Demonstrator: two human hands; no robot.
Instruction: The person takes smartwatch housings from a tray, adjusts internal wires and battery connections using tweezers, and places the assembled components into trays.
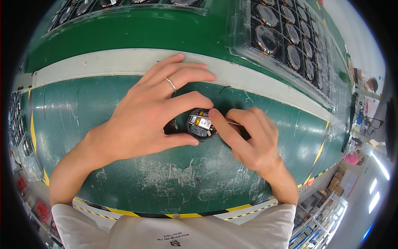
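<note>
A small round black device (201,125) with its inner circuit parts exposed lies on a scratched green work surface (124,182), between two bare hands. The left hand (151,114), wearing a ring, grips it between thumb and forefinger. The right hand (244,135), just right of it, presses its forefinger onto the device and pinches a thin tool (233,123). Clear trays of round parts (286,37) sit far right.

Mat (174,182): green, matt, scuffed with pale scratches. Device (200,125): dark plastic shell, glossy; circuit board exposed inside. Ring (171,84): polished metal. Trays (286,37): clear glossy plastic. Shirt (174,232): white cloth.
</note>
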